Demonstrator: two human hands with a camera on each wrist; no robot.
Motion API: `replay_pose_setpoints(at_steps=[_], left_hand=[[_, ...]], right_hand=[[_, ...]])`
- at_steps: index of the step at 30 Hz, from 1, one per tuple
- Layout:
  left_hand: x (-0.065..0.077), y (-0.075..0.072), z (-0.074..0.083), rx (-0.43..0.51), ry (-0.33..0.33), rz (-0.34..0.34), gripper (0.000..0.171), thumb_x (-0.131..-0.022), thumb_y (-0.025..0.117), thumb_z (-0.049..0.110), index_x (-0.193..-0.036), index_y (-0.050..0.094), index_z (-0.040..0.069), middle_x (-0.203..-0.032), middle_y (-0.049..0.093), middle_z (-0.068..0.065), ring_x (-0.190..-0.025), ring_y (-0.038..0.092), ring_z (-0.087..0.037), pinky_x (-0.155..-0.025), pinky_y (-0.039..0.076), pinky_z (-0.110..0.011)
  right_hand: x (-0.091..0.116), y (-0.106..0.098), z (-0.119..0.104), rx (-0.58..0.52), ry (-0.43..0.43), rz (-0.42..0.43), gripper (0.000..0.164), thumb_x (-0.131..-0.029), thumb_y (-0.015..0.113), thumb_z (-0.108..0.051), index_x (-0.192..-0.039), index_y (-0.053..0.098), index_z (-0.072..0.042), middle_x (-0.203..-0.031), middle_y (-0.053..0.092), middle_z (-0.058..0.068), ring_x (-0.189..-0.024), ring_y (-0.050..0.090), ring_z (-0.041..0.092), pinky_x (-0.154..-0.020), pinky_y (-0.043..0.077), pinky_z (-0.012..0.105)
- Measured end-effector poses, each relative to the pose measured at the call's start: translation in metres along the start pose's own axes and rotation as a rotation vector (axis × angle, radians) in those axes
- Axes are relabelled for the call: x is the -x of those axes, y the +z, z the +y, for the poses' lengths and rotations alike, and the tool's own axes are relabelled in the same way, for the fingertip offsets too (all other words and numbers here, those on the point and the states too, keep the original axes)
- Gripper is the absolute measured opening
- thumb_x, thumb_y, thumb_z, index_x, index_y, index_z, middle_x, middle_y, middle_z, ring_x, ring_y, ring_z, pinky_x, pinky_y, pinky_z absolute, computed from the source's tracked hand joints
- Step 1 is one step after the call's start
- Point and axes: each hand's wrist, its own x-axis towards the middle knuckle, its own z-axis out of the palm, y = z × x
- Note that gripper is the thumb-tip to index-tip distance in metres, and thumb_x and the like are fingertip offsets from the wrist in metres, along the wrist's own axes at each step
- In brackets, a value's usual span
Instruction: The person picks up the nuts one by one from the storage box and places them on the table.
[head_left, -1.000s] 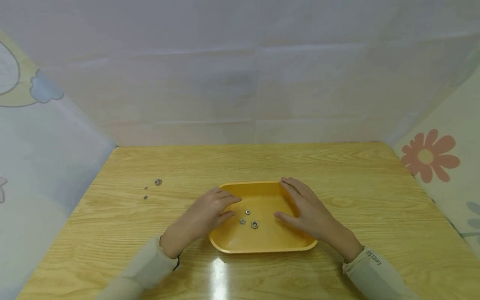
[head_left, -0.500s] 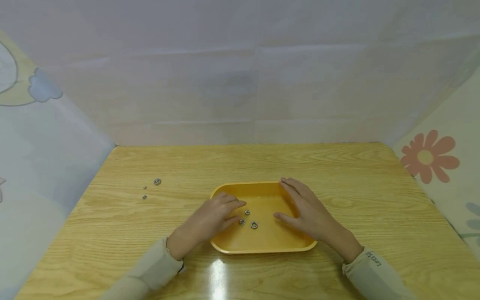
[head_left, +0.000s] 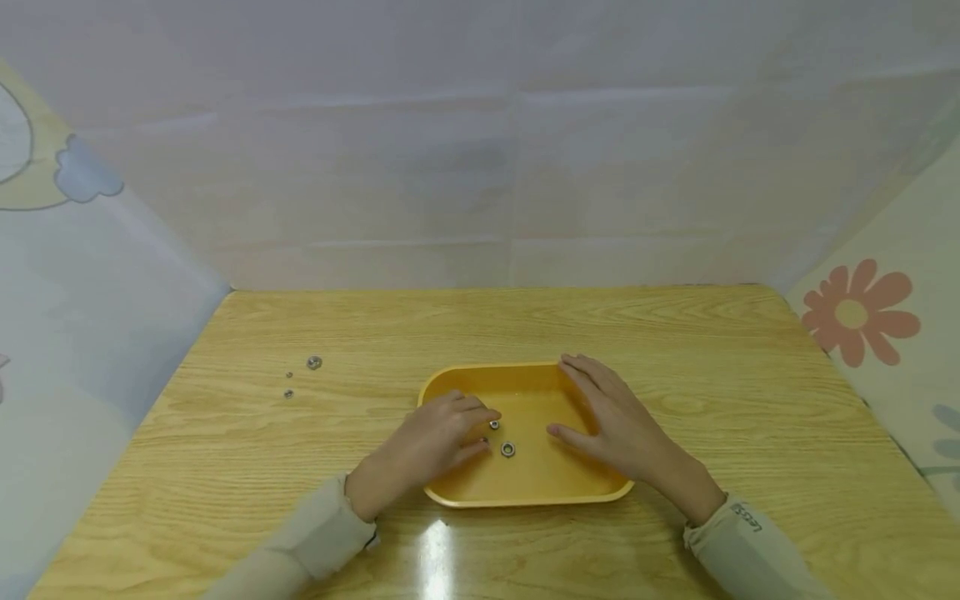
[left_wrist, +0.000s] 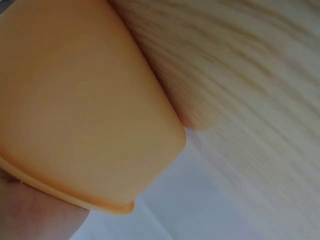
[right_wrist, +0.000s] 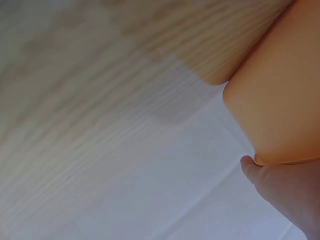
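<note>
A shallow orange tray [head_left: 532, 483] with rounded corners stands on the table. Inside it, my left hand [head_left: 442, 429] reaches over the left rim, thumb and forefinger apart around two small metal nuts; one nut [head_left: 494, 425] shows by the forefinger, the other is mostly hidden at the thumb. A larger hex nut [head_left: 507, 449] lies just right of the thumb. My right hand [head_left: 622, 421] rests on the tray's right side, fingers extended along the far rim corner and thumb inside. In the right wrist view, its fingertip [right_wrist: 247, 162] touches the rim.
On the table's left lie a larger nut [head_left: 314, 362] and two smaller ones, a tiny nut [head_left: 289, 375] and a small nut [head_left: 288, 393]. The wooden table [head_left: 720, 350] meets a pale sheet [head_left: 420, 200] at its back edge.
My left hand has moved right and slightly down, further into the tray, so its fingers now reach the two smaller nuts. The right hand has stayed in place.
</note>
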Motion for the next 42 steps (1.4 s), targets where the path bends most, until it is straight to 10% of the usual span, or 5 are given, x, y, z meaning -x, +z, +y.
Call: replay_pose_setpoints(at_steps=[42], left_hand=[[-0.004,0.012,0.004,-0.14,-0.081,-0.091,0.008,-0.088,0.076,0.032,-0.09,0.078,0.024,-0.086,0.07,0.009,-0.07,0.05,-0.01,-0.06,0.038,-0.02]], right_hand=[[-0.001,0.0,0.001,-0.013,0.008,-0.001,0.087,-0.085,0.076,-0.044,-0.15,0.038,0.001,-0.156,0.036,0.017,-0.145,0.031,0.039,-0.116,0.028,0.059]])
